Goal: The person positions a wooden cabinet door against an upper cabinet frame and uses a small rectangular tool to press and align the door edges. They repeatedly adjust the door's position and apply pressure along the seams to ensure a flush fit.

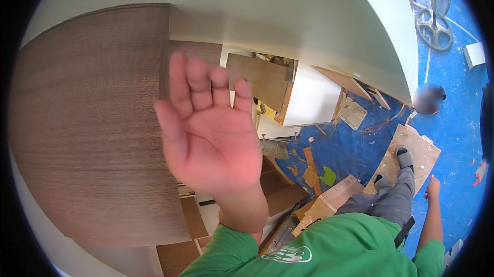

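My left hand (218,133) is raised in the middle of the view, palm up toward me. It is open and empty, with its fingers stretched and spread and the thumb to the left. Just left of it is a large brown wood-grain panel (92,122); the hand overlaps the panel's right edge, but whether they touch I cannot tell. My right hand (432,188) hangs low at my right side above the blue floor covering (453,148). Its fingers are loosely bent with the thumb apart, and nothing shows in it.
Beyond my left hand stands a white cabinet box (314,97) with a brown board (260,81) against it. Wood offcuts (311,166) and a green scrap (328,176) litter the floor. My feet are on a wooden board (427,151). A grey wheeled object (434,30) lies far right, near a pale wall (288,9).
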`<act>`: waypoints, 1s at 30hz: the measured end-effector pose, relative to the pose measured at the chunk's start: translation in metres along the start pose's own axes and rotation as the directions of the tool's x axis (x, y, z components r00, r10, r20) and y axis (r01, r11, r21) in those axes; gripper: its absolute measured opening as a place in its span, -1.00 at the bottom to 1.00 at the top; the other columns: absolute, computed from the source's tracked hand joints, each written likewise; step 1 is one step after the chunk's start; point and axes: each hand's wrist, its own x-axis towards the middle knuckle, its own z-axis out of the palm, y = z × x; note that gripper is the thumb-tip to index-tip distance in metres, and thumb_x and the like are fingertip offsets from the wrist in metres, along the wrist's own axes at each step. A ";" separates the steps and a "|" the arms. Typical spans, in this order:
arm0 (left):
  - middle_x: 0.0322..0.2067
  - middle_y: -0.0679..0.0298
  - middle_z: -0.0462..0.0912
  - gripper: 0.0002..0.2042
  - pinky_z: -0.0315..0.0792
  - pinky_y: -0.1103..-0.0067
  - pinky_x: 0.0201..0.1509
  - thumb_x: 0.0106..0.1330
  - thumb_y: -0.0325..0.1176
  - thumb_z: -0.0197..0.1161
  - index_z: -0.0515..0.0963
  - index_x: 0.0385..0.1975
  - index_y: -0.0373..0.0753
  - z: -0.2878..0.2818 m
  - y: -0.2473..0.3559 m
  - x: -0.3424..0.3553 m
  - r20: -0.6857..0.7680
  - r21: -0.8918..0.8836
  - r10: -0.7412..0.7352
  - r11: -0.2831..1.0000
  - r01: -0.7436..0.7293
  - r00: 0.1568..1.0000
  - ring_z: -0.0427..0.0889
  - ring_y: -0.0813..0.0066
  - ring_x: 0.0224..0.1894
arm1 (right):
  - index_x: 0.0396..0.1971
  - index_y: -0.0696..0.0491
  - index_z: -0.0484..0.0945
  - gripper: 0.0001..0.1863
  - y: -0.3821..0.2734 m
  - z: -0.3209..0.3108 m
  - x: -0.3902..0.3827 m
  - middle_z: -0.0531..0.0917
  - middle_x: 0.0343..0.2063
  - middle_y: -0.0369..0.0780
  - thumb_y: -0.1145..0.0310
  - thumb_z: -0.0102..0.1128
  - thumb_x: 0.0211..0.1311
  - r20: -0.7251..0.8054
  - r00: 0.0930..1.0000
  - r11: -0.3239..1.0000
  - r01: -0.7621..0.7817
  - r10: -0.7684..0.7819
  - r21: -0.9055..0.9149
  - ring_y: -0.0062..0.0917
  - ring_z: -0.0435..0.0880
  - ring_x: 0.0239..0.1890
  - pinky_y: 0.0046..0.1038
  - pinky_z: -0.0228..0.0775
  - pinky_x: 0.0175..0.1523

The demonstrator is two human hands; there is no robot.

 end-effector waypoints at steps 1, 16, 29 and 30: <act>-0.07 0.24 0.61 -0.67 0.21 0.21 0.22 0.58 -0.13 -0.16 0.43 -0.01 -0.26 -0.005 -0.006 -0.007 0.019 0.087 0.022 0.996 -0.023 1.000 0.45 0.25 0.08 | -0.08 -0.05 0.51 -0.55 0.005 0.002 0.002 0.39 -0.64 -0.29 -0.13 -0.08 0.44 0.003 1.000 1.000 -0.008 0.008 -0.004 -0.49 0.38 -0.72 -0.37 0.25 -0.70; -0.26 0.23 0.75 -0.87 0.39 0.31 0.10 0.41 -0.33 0.17 0.63 -0.30 -0.20 0.053 0.022 -0.051 0.557 0.611 -0.179 0.750 -0.254 0.811 0.67 0.28 -0.09 | -0.21 -0.03 0.46 -0.57 0.045 0.003 0.013 0.36 -0.65 -0.27 -0.12 -0.08 0.45 0.004 0.997 0.996 -0.080 0.080 -0.035 -0.44 0.38 -0.71 -0.27 0.31 -0.68; -0.14 0.17 0.74 -0.83 0.43 0.35 0.17 0.41 -0.44 0.11 0.65 -0.19 -0.28 0.104 0.137 -0.070 0.480 0.826 -0.479 0.530 -0.193 0.735 0.63 0.28 0.02 | -0.22 0.02 0.50 -0.61 -0.097 -0.011 -0.053 0.46 -0.58 -0.20 -0.03 -0.05 0.43 0.037 0.987 0.971 0.159 -0.155 -0.176 -0.36 0.47 -0.64 -0.18 0.38 -0.56; -0.19 0.17 0.75 -0.86 0.43 0.35 0.16 0.37 -0.45 0.16 0.66 -0.23 -0.28 0.107 0.137 -0.070 0.505 0.801 -0.408 0.550 -0.236 0.761 0.66 0.29 -0.03 | -0.22 0.03 0.50 -0.61 -0.105 -0.013 -0.060 0.47 -0.57 -0.19 -0.03 -0.05 0.43 0.034 0.987 0.969 0.158 -0.155 -0.187 -0.35 0.48 -0.63 -0.17 0.39 -0.56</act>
